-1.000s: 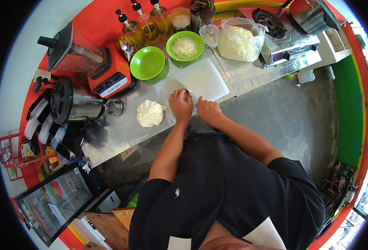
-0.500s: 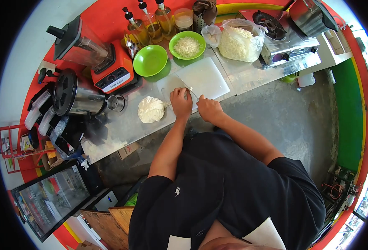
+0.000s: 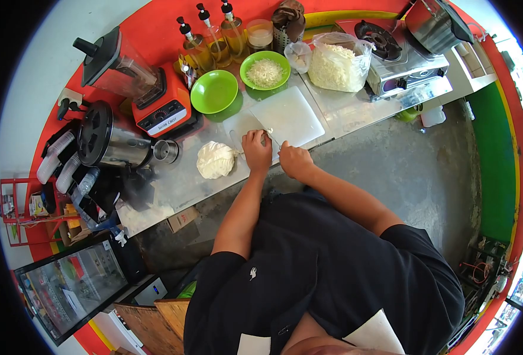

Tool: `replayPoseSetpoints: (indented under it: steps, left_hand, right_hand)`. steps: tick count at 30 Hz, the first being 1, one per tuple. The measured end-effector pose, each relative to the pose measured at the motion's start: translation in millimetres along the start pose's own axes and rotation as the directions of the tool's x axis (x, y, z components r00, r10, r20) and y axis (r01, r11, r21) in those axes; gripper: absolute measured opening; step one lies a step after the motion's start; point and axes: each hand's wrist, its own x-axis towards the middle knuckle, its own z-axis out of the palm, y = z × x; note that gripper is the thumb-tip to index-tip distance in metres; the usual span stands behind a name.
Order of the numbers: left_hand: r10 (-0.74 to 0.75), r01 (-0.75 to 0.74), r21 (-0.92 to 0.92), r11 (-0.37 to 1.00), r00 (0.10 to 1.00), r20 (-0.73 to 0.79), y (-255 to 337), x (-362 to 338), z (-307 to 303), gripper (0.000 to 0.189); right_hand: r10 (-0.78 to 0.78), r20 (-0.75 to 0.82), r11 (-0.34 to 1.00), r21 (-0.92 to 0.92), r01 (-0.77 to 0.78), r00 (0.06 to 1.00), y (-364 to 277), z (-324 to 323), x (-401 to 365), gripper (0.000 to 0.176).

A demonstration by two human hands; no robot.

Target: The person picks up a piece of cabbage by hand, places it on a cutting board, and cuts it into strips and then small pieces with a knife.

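My right hand (image 3: pixel 296 161) is wrapped round the handle of a knife (image 3: pixel 276 141), its thin blade reaching away over the white cutting board (image 3: pixel 297 115). Close beside the blade, my left hand (image 3: pixel 257 150) rests on the board with its fingers curled down. A small white piece (image 3: pixel 270 131) shows at the left fingertips; what lies under those fingers is hidden. Left of that hand lies a crumpled white bundle (image 3: pixel 215 160), cloth or plastic. Beyond the board stand a green bowl (image 3: pixel 215 92) with nothing visible in it and another green bowl (image 3: pixel 286 66) holding white shreds (image 3: pixel 265 72).
A clear bag of pale shreds (image 3: pixel 339 68) and a small bag (image 3: pixel 299 57) stand behind the board, near a gas stove (image 3: pixel 406 74). On the left are a red blender (image 3: pixel 162 106), a steel pot (image 3: pixel 119 142) and a metal cup (image 3: pixel 165 151). Oil bottles (image 3: pixel 217 44) line the wall.
The view has shifted slightly. Both hands stay at the board in nearly the same pose, with the knife still between them and only a small movement of the right hand.
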Motion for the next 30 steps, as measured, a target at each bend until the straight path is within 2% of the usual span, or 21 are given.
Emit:
replayPoseSetpoints:
  steps: [3,5,8,12,14,17,21,27,30]
  left_hand:
    - [-0.011,0.011,0.011,1.0,1.0,-0.02,-1.8,0.1,2.2,0.011]
    - [-0.027,0.028,-0.023,0.999,1.0,0.014,-3.7,-1.5,1.6,0.011]
    - [-0.015,0.016,-0.033,0.999,0.999,0.028,-5.0,-1.9,0.5,0.012]
    - [-0.009,0.01,-0.049,0.999,1.0,0.008,-7.8,-3.1,2.9,0.012]
    - [-0.002,0.001,-0.028,1.0,1.0,-0.017,-6.9,-2.8,3.6,0.01]
    - [-0.018,0.017,-0.059,0.998,0.999,-0.028,-1.3,-0.4,0.3,0.008]
    - [-0.027,0.026,-0.037,0.999,1.0,-0.014,-1.8,-2.3,-1.5,0.007]
    - [-0.033,0.031,-0.05,0.998,0.998,-0.046,-6.0,-3.1,4.5,0.012]
    - [-0.003,0.004,-0.028,1.0,1.0,0.02,-3.7,-3.4,-2.4,0.01]
  right_hand:
    - [0.036,-0.018,0.998,0.045,-0.035,0.999,1.2,8.6,1.7,0.032]
    - [-0.021,-0.066,1.0,-0.02,0.02,0.998,3.3,9.0,9.1,0.031]
    - [-0.08,-0.052,0.995,-0.059,0.077,0.995,3.9,-0.8,13.4,0.031]
    - [-0.045,-0.021,0.998,-0.048,0.044,0.999,-0.3,4.6,7.2,0.03]
    - [-0.001,-0.062,1.0,0.02,0.003,0.998,-0.3,14.0,4.3,0.03]
    - [0.003,-0.082,1.0,0.027,-0.001,0.997,-2.4,13.6,8.4,0.03]
    - [-0.022,-0.048,1.0,0.021,0.023,0.999,-5.0,-2.3,8.2,0.031]
    - [0.051,0.018,0.997,0.056,-0.052,0.999,-5.1,4.6,2.6,0.032]
    - [0.002,0.002,0.998,0.056,-0.003,1.0,-4.4,-0.1,13.9,0.025]
